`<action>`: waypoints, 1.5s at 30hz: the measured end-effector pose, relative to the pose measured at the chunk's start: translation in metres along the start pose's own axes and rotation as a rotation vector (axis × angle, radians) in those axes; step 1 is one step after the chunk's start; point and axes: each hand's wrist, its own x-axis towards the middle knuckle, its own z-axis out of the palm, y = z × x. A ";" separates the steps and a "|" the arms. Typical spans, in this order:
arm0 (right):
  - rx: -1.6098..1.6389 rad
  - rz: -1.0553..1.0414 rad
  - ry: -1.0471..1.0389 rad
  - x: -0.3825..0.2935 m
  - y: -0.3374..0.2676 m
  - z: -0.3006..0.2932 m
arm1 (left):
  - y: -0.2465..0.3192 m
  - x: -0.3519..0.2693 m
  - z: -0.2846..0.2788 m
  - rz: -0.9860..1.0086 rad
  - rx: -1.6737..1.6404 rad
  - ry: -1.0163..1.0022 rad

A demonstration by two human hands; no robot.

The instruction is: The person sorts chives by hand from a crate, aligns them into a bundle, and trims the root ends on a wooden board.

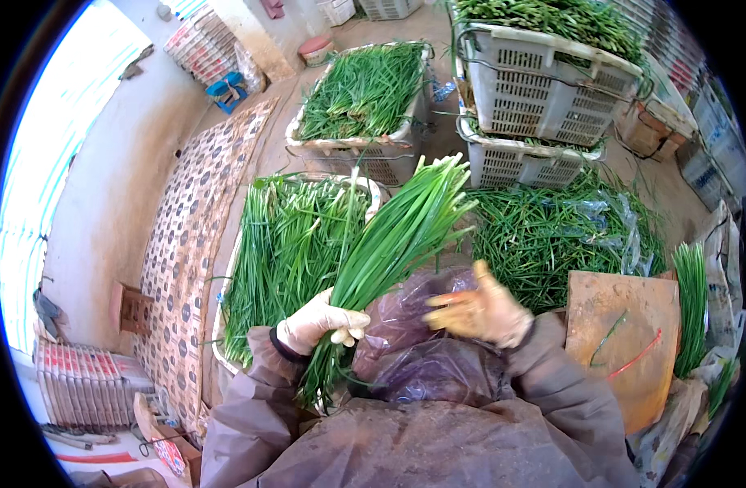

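My left hand [324,322], in a pale glove, is closed around the lower part of a bunch of long flat green leafy stalks [397,232]. The bunch slants up to the right, with its pale cut ends at the top. My right hand [479,308], in a stained glove, is raised to the right of the bunch with its fingers apart and nothing in it. Beneath the hands, purple plastic sheeting [431,366] covers my lap. More of the same stalks fill a white crate [373,195] just left of the bunch.
Loose greens [531,244] with clear plastic lie in a heap at the right, beside a wooden board [629,341] bearing a red strip. An upright bundle [690,311] is beyond the board. Another filled crate [354,146] and stacked crates [531,91] stand ahead. Patterned sheeting [190,244] runs along the left wall.
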 end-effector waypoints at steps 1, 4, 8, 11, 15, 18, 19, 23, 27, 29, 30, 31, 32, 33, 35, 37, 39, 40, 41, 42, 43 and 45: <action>0.128 0.092 -0.052 0.009 0.014 0.015 | 0.006 -0.001 0.011 0.018 0.119 0.042; 0.425 -0.229 -0.137 0.043 0.022 0.019 | -0.012 -0.001 0.028 0.129 0.269 0.128; 2.300 0.508 -1.307 0.088 0.035 -0.019 | -0.040 -0.011 0.040 0.291 1.260 0.171; 0.864 -0.115 -0.629 0.089 0.048 -0.037 | -0.034 -0.038 0.044 0.407 1.171 -0.146; 0.181 -0.298 -0.277 0.084 0.060 -0.017 | 0.008 -0.034 -0.028 0.393 0.364 -0.365; 0.299 -0.191 -0.304 0.063 0.046 0.035 | -0.008 0.009 -0.029 0.559 -0.017 -0.197; 0.301 -0.185 -0.287 0.056 0.040 0.041 | -0.028 0.040 -0.016 0.448 -0.228 -0.359; 0.350 -0.121 -0.258 0.040 0.024 0.053 | -0.084 0.071 0.035 0.168 -0.686 -0.747; -0.114 -0.546 0.275 0.008 -0.039 0.014 | -0.093 0.046 0.024 0.102 -0.563 -0.723; -0.370 -0.716 0.304 -0.022 -0.061 -0.006 | -0.091 0.035 0.017 0.071 -0.460 -0.698; -0.671 -0.690 0.299 -0.038 -0.063 0.022 | -0.093 0.031 0.016 0.061 -0.434 -0.660; -0.767 -0.626 0.326 -0.044 -0.062 0.045 | -0.095 0.030 0.017 0.046 -0.406 -0.628; -0.989 -0.578 0.359 -0.043 -0.057 0.049 | -0.088 0.028 0.022 0.005 -0.405 -0.574; -1.208 -0.526 0.392 -0.043 -0.053 0.053 | -0.081 0.026 0.027 -0.035 -0.406 -0.518; -1.339 -0.553 0.349 -0.023 -0.041 0.055 | -0.072 0.021 0.035 -0.013 -0.420 -0.492; -0.825 -0.432 0.353 -0.012 -0.029 0.058 | -0.072 0.018 0.037 -0.026 -0.411 -0.472; -0.734 -0.655 0.273 -0.005 -0.023 0.050 | -0.082 0.020 0.032 0.000 -0.354 -0.463; -0.869 -0.753 0.220 -0.003 -0.031 0.037 | -0.088 0.023 0.030 0.024 -0.346 -0.459; -1.003 -0.851 0.165 -0.001 -0.037 0.029 | -0.095 0.025 0.028 0.048 -0.339 -0.455; -0.790 -0.900 0.316 -0.003 -0.043 0.030 | -0.105 0.028 0.025 0.121 -0.290 -0.386; -1.095 -1.016 0.487 -0.017 -0.071 0.028 | -0.102 0.029 0.025 0.110 -0.291 -0.402; -0.960 -1.241 0.804 -0.051 -0.136 -0.022 | -0.092 0.027 0.029 0.092 -0.284 -0.429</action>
